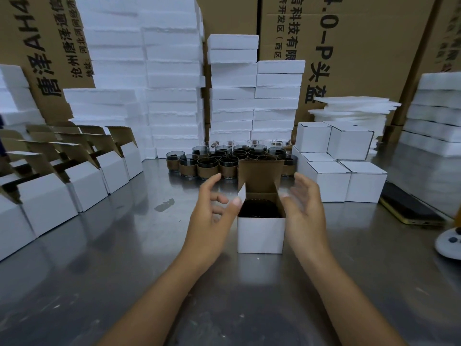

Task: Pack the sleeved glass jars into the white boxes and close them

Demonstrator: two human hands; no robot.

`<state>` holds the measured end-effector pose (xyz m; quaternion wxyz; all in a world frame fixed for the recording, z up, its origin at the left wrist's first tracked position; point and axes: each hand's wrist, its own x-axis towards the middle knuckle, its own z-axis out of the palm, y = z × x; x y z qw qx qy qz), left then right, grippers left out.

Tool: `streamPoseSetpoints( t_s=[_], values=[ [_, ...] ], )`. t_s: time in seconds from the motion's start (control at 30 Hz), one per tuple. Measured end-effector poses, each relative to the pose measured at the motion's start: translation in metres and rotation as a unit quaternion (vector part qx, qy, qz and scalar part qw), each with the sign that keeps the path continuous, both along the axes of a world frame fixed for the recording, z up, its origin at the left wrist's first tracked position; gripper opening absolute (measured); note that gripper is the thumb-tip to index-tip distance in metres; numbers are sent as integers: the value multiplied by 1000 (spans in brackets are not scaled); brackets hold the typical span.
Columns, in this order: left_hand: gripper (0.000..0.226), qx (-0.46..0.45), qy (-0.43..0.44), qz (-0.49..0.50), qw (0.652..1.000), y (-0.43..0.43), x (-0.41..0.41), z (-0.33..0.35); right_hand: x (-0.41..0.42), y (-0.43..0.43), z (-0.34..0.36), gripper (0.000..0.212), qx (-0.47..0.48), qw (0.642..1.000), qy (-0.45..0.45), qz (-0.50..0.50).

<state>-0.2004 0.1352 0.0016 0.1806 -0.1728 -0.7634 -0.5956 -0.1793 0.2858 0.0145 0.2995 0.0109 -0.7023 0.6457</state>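
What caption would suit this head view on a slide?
Left hand and right hand flank an open box holding a jar; more jars stand behind.

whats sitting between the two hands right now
In the head view, an open white box stands between the left hand and right hand, lid flap up, with a dark glass jar inside.

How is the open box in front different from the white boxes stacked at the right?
The front box is open, its lid flap upright; the stacked boxes are closed. The front box shows a dark jar inside; the stacked boxes show no contents. Both are white cardboard outside.
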Motion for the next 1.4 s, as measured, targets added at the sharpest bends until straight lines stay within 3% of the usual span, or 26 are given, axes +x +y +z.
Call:
streamPoseSetpoints(
  t_s=[0.07, 0.17, 0.3, 0.43, 0.67, 0.77, 0.9, 1.03, 1.4],
  values=[
    [67, -17, -54, -20, 998, 1, 0, -1, -2, 0, 1, 45, -36, 996, -72, 40],
    [71, -3, -108, -58, 992, 2, 0, -3, -3, -1, -1, 48, -25, 989, -120, 87],
    [63, 28, -142, -84, 986, 2, -1, -3, -3, -1, -2, 53, -11, 988, -117, 101],
    [52, 36, -122, -109, 986, 2, 0, 0, -1, -1, 0, 51, 7, 987, -105, 124],
    [23, 50, -116, -112, 986, 0, 2, 3, -4, 0, -2, 24, -72, 983, -122, 117],
    [21, 67, -130, -105, 984, 0, 1, 4, -6, 1, 3, 27, -99, 980, -148, 95],
    [20, 87, -148, -96, 980, 1, 0, 6, 0, -3, -2, 12, 10, 993, -80, 89],
    [22, 92, -136, -102, 981, 0, 2, 4, -2, -6, -15, 36, 140, 987, -44, 70],
    [28, 96, -131, -102, 981, 0, 4, 5, -3, -7, -14, 44, 136, 989, -23, 51]
  ],
)
